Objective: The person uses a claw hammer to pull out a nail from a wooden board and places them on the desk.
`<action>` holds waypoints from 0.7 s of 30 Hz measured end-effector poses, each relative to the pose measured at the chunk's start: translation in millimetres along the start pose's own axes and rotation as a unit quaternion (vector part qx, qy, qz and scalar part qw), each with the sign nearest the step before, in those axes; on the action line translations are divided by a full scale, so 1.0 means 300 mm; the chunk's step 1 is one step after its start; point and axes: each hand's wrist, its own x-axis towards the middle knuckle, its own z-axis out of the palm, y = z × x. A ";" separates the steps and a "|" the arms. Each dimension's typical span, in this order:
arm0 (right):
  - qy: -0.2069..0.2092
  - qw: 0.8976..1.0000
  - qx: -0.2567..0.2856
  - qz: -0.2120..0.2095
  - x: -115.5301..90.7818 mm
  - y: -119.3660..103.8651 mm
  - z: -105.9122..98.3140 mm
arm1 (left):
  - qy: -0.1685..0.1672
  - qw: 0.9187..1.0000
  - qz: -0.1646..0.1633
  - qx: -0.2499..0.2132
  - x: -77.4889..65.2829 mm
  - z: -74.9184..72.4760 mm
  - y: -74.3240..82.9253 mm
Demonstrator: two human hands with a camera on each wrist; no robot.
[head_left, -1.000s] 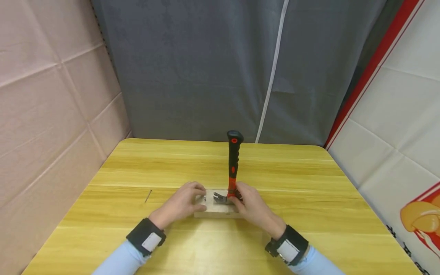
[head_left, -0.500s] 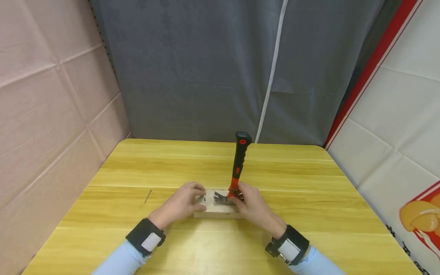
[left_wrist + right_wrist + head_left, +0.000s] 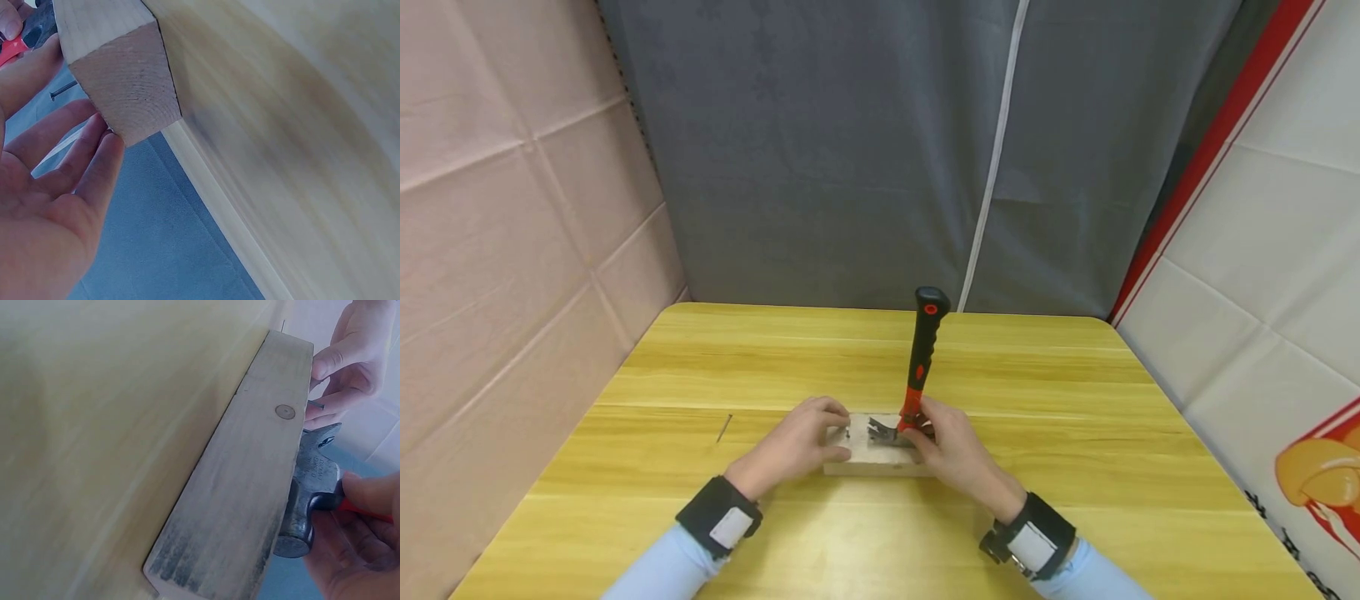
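A claw hammer [image 3: 917, 367] with a black and red handle stands head-down on a short wooden block [image 3: 880, 468], its handle leaning slightly right. My right hand [image 3: 951, 442] holds it low by the neck, thumb and fingers around it just above the head. In the right wrist view the steel hammer head [image 3: 315, 469] lies against the block's top, claw toward the left hand. My left hand [image 3: 797, 442] holds the block's left end, thumb on the near side and fingers on the far side. Between them a nail [image 3: 62, 91] sticks out of the block's top.
A loose nail [image 3: 724, 427] lies on the wood-grain table [image 3: 880, 542], left of the block. A grey curtain [image 3: 820, 167] hangs behind the table. Light cloth walls [image 3: 512, 292] flank it on both sides.
The hammer's handle has tipped to the right, its top end shifting most, and the head has slid slightly right. The left hand and block stay in place.
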 end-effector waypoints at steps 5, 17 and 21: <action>0.004 1.000 -0.007 0.005 -0.001 -0.001 0.001 | 0.000 1.000 -0.001 -0.002 -0.001 -0.001 0.001; 0.018 1.000 0.004 -0.002 -0.006 0.013 0.004 | -0.002 1.000 -0.006 -0.007 0.000 0.000 0.001; 0.030 1.000 0.008 0.000 -0.009 0.016 0.000 | -0.002 1.000 -0.008 -0.009 0.001 0.000 0.002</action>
